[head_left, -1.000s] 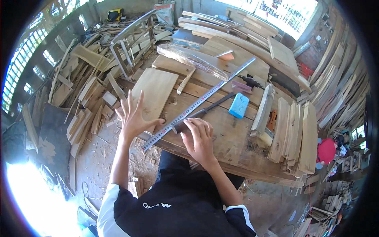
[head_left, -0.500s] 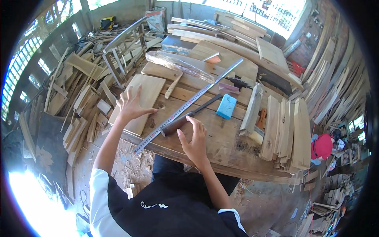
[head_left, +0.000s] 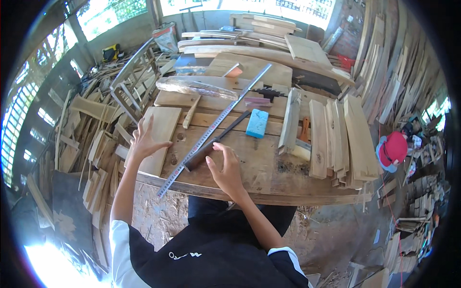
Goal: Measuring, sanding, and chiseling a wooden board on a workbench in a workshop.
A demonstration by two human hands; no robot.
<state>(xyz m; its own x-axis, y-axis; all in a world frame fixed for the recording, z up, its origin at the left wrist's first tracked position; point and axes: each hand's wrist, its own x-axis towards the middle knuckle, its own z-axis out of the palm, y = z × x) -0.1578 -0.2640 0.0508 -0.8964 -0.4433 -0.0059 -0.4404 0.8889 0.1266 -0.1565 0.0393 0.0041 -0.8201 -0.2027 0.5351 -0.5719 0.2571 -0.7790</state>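
Note:
My left hand [head_left: 147, 144] rests over a flat pale board [head_left: 161, 125] at the bench's left side, fingers spread and thumb stretched to the right past the board's edge. My right hand [head_left: 225, 168] hovers at a hand tool with a brown wooden handle [head_left: 198, 157] and a narrow dark blade [head_left: 234, 126]. Its fingers are bent but apart, with fingertips by the blade end of the handle; whether they touch it I cannot tell. Alongside the tool, a metal ruler [head_left: 211, 127] lies diagonally, its near end jutting over the bench's front edge.
On the workbench [head_left: 249, 177] are a blue block [head_left: 257, 123], a purplish block [head_left: 258, 102], a rough slab [head_left: 194, 88] and a small wood stick [head_left: 191, 113]. Upright boards [head_left: 331, 139] line the right. Timber piles [head_left: 98, 139] flank the left, and a red cap [head_left: 393, 149] sits far right.
The whole view has shifted, so the bench appears farther left. Against the bench, both hands, the tool and the ruler keep nearly the same places.

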